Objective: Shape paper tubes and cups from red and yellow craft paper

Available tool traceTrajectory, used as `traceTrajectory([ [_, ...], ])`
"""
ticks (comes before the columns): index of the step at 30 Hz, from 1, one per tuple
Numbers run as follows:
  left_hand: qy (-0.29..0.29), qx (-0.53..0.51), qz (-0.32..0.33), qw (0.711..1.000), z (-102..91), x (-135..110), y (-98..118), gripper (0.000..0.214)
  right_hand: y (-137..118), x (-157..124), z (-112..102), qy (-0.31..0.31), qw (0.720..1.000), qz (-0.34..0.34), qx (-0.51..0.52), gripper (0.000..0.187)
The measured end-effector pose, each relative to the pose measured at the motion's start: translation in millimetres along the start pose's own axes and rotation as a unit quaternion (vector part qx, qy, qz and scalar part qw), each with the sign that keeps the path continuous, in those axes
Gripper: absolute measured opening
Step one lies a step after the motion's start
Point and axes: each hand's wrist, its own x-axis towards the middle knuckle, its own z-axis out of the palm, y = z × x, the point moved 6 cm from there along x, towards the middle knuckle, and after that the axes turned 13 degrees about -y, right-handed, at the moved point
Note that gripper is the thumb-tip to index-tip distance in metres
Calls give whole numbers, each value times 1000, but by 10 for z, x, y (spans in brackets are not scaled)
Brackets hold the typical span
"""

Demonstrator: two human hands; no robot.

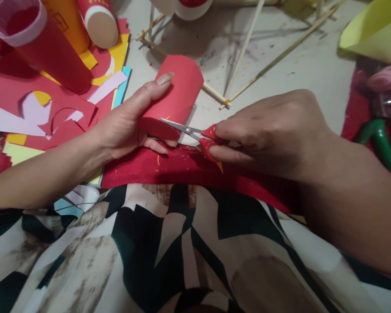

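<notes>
My left hand (133, 111) is wrapped round a rolled red paper tube (180, 84), its thumb lying along the near side. In my right hand (270, 130) is a small pair of scissors (190, 130) with red handles, thumb and finger through the loops. The blades are parted a little and lie across the lower end of the tube, where a thin yellow sliver shows at their tip. Whether they cut into the paper I cannot tell. Below the hands, a red cloth (182, 169) bears small scraps and a pointed yellow piece (220, 167).
Red and yellow tubes, including a red one with a pale rim (45, 52), stand at the left over coloured paper offcuts (71, 104). A frame of thin wooden sticks (257, 78) is behind the hands. At the right are yellow paper (374, 34) and a green-handled tool (382, 143).
</notes>
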Motion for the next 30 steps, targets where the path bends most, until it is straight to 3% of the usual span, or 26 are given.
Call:
traceTrajectory([
  [9, 3, -88, 36, 995, -145, -29, 30, 22, 10, 17, -18, -8, 998, 1, 57, 40],
  [16, -18, -119, 43, 992, -204, -25, 16, 32, 20, 33, -45, 30, 997, -14, 76, 35],
  [22, -19, -137, 101, 985, -256, -47, 85, 30, 38, 52, -79, 72, 994, -4, 82, 31],
  [26, 17, -68, 141, 987, -337, -51, 135, 33, 61, 49, -90, 96, 991, 12, 93, 36],
  [30, 80, 90, 185, 975, -410, -75, 228, 46, 77, 45, -77, 86, 993, 25, 78, 39],
])
